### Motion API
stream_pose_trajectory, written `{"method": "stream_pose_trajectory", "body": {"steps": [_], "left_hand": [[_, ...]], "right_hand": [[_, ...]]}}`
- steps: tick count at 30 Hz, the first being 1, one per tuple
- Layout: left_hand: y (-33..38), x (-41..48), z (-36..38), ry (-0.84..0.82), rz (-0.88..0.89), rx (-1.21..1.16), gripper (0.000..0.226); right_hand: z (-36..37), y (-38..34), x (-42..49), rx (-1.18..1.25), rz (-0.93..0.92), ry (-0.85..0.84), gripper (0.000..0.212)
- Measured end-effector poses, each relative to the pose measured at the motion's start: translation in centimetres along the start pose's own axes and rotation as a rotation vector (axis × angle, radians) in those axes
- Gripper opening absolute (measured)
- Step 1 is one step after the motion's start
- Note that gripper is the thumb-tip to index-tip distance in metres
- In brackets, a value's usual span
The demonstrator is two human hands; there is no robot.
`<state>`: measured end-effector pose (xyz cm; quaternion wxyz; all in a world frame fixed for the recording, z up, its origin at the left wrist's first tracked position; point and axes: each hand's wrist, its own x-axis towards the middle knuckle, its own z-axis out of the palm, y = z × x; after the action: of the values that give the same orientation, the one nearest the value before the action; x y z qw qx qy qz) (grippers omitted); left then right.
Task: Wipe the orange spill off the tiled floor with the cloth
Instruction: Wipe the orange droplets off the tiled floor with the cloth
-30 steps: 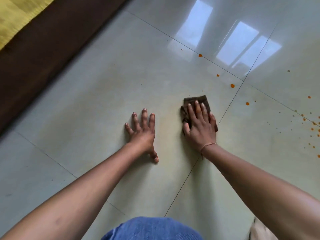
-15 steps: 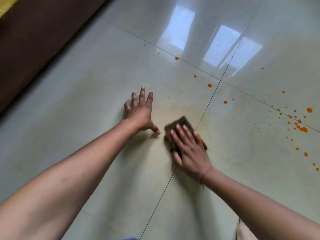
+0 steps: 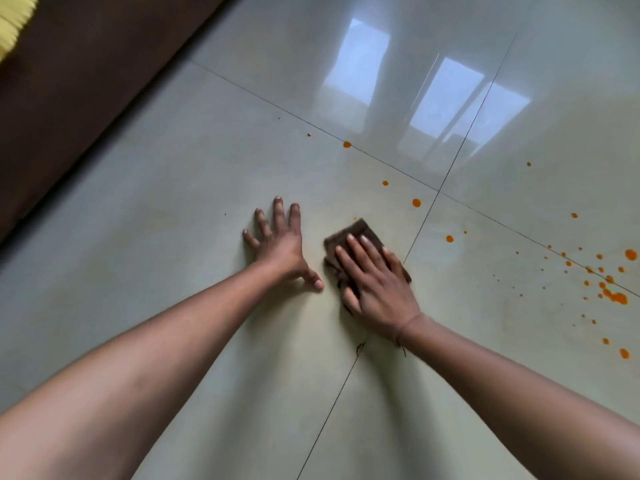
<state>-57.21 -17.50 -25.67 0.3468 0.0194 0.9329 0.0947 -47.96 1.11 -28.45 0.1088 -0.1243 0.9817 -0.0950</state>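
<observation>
Glossy pale grey tiled floor (image 3: pixel 180 209) with window reflections up top, and a dark brown furniture edge (image 3: pixel 86 81) runs along the left with a bit of yellow fabric (image 3: pixel 14 26) in the corner. Orange spill droplets (image 3: pixel 613 296) are scattered off to the right, a few more near the grout lines above the hands. No writing anywhere. Left hand (image 3: pixel 280 247) is flat on the tile, fingers spread, holding nothing. Right hand (image 3: pixel 375 285) presses flat on a small dark brown cloth (image 3: pixel 360 233), just left of a grout line.
</observation>
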Motion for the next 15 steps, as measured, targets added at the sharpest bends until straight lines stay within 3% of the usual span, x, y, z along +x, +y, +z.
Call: {"method": "stream_pose_trajectory", "body": {"steps": [5,10,12,15], "left_hand": [[-0.2,0.7,0.4,0.011,-0.004,-0.026,0.166],[1.6,1.1,-0.9,-0.119,-0.089,0.010,0.173],[2.4,1.4,-1.3,-0.143,-0.129,0.012,0.175],[3.1,1.8,-1.3,-0.175,-0.185,0.021,0.179]], "right_hand": [[-2.3,-0.5,13.6,0.035,0.212,0.031,0.067],[-0.5,-1.3,7.0,0.014,0.119,0.028,0.070],[-1.0,-0.2,9.4,0.016,0.089,0.013,0.070],[-3.3,0.6,17.5,0.050,0.208,0.034,0.066]]}}
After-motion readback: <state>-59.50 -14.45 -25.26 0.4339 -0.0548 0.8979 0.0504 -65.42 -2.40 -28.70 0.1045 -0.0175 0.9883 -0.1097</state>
